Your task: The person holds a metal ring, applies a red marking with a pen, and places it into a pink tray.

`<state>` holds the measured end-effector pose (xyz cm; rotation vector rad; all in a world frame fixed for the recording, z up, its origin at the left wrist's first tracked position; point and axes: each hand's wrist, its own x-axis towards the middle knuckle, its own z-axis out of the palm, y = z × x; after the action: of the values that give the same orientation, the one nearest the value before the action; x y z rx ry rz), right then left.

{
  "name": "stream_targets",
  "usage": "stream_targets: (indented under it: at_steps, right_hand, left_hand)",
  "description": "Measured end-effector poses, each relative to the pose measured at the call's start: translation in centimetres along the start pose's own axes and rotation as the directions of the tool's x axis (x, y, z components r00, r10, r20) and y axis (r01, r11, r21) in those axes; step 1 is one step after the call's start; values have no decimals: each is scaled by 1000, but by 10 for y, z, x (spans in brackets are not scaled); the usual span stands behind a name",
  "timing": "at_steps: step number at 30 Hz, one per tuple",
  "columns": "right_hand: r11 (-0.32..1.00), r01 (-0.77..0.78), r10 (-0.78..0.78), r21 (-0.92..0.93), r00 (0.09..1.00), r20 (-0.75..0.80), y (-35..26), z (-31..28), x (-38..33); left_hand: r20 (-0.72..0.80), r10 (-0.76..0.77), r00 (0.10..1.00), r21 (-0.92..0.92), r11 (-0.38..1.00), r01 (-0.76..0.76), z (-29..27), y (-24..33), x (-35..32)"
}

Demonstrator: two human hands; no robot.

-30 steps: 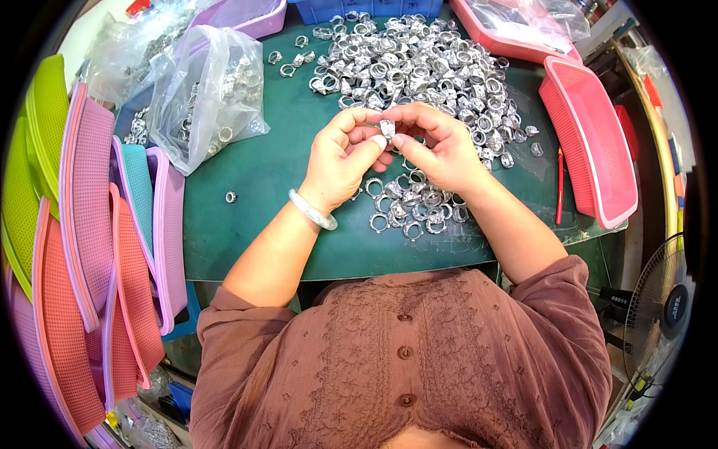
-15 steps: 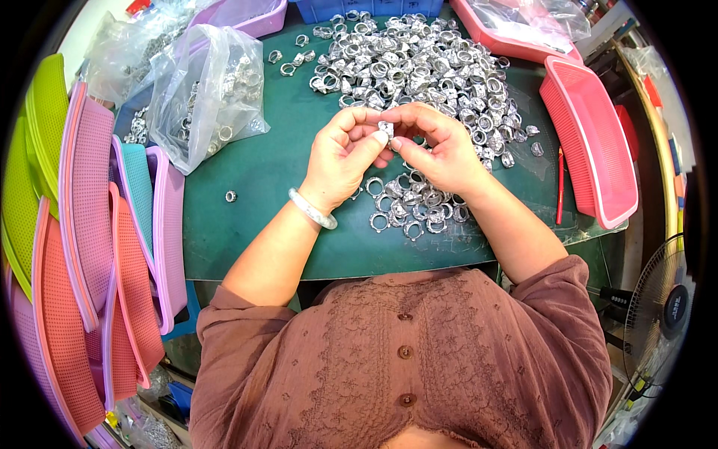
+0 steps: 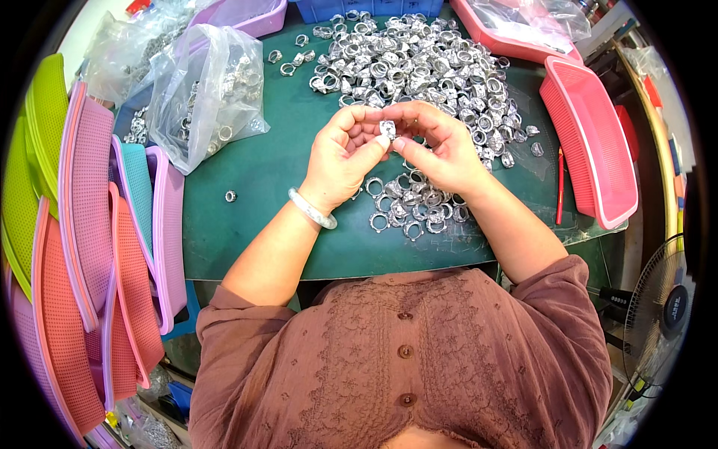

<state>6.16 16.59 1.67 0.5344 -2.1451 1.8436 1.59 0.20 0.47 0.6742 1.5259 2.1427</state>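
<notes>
Between my fingertips is a small silver metal ring [image 3: 387, 129], its broad patterned face turned up. My left hand [image 3: 345, 152] pinches it from the left with thumb and fingers, a pale bangle [image 3: 312, 209] round that wrist. From the other side my right hand [image 3: 440, 150] grips the same ring, thumb below and fingertips above. Beyond my hands spreads a large heap of similar rings [image 3: 419, 63]. A smaller pile of rings [image 3: 415, 206] lies nearer me, below my right hand, which partly covers its far end. One lone ring [image 3: 231, 196] rests to the left.
The green table [image 3: 247, 239] holds clear bags of rings [image 3: 213, 97] at its far left. Stacked plastic baskets [image 3: 93, 209] crowd the left side. A pink basket [image 3: 591, 150] and a red pen [image 3: 560, 187] lie right, a blue bin [image 3: 366, 9] behind. A fan [image 3: 658, 314] stands lower right.
The ring has been turned slightly between my fingertips, so more of its patterned face shows. My fingers have shifted a little; the piles look the same.
</notes>
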Motion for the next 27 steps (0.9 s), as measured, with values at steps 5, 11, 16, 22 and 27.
stream_targets:
  at_steps: [5, 11, 16, 22, 27]
  right_hand:
    - [1000, -9, 9, -9, 1000, -3, -2, -1, 0]
    - [1000, 1, -1, -21, 1000, -26, 1, -1, 0]
    - [1000, 21, -22, -20, 999, -41, 5, -2, 0]
    - [1000, 21, -20, 12, 998, -51, 3, 1, 0]
    - [1000, 21, -21, 3, 999, -46, 4, 2, 0]
  left_hand:
    - [11, 37, 999, 4, 999, -37, -1, -3, 0]
    - [19, 76, 997, 53, 996, -77, 0, -3, 0]
    - [24, 93, 995, 50, 994, -94, 0, -4, 0]
    - [34, 55, 998, -30, 998, -54, 0, 1, 0]
    - [30, 55, 998, -19, 998, -54, 0, -1, 0]
